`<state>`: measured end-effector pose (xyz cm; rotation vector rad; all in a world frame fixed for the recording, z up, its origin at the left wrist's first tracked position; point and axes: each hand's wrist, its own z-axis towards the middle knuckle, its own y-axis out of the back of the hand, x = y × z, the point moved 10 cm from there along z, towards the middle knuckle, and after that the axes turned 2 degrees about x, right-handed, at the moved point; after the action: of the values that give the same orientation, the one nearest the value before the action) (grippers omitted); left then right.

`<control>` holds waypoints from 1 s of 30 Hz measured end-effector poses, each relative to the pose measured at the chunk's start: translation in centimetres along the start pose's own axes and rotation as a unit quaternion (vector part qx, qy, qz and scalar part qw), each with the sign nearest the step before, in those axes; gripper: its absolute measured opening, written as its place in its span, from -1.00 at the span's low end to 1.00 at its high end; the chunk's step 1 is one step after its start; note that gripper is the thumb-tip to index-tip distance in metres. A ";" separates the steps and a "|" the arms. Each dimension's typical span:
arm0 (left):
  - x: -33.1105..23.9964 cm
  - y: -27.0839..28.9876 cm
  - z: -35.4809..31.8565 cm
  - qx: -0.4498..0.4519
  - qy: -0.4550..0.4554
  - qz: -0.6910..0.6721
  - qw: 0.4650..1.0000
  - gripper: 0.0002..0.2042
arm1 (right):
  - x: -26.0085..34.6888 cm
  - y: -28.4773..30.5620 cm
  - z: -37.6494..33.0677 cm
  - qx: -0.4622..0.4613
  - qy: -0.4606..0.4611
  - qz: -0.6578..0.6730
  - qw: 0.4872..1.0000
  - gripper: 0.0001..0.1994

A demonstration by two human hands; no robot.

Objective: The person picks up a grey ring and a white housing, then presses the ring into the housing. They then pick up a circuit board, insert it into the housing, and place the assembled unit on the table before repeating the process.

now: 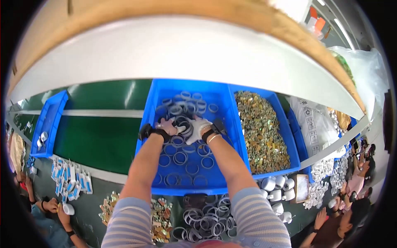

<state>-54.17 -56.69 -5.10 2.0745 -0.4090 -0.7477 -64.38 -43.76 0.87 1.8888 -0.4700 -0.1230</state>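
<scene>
A large blue bin point(225, 124) in front of me holds several grey plastic rings point(180, 157) spread over its bottom. My left hand point(166, 125) and my right hand point(197, 128), both in light gloves with dark wrist straps, are together in the middle of the bin, each closed around a bunch of rings point(184, 126). My forearms reach in from the lower edge in striped sleeves.
A second blue bin point(291, 153) to the right is full of small gold and silver metal parts. More rings point(206, 221) and metal parts point(159, 215) lie on the table near me. White rolls point(276, 188) stand at the right. Other people's hands work at both lower corners. A green conveyor point(99, 140) runs left.
</scene>
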 end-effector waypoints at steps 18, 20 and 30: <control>3.2 -9.7 -9.3 -0.018 -0.163 -0.426 0.889 -0.56 | 10.2 -3.5 -12.4 0.045 0.075 0.456 0.886 -0.22; 0.6 -8.0 -10.5 -0.012 -0.043 -0.540 0.840 -0.57 | 8.0 -3.2 -12.0 0.010 0.095 0.492 0.865 -0.24; -12.8 3.7 -34.9 -0.004 -0.205 -0.641 0.740 -0.61 | 9.0 8.1 -31.0 -0.162 0.091 0.370 0.910 -0.42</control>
<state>-41.62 -30.16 17.96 1.9471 0.9595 -1.9868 -48.76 -22.22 20.92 1.2797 -0.9410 0.4516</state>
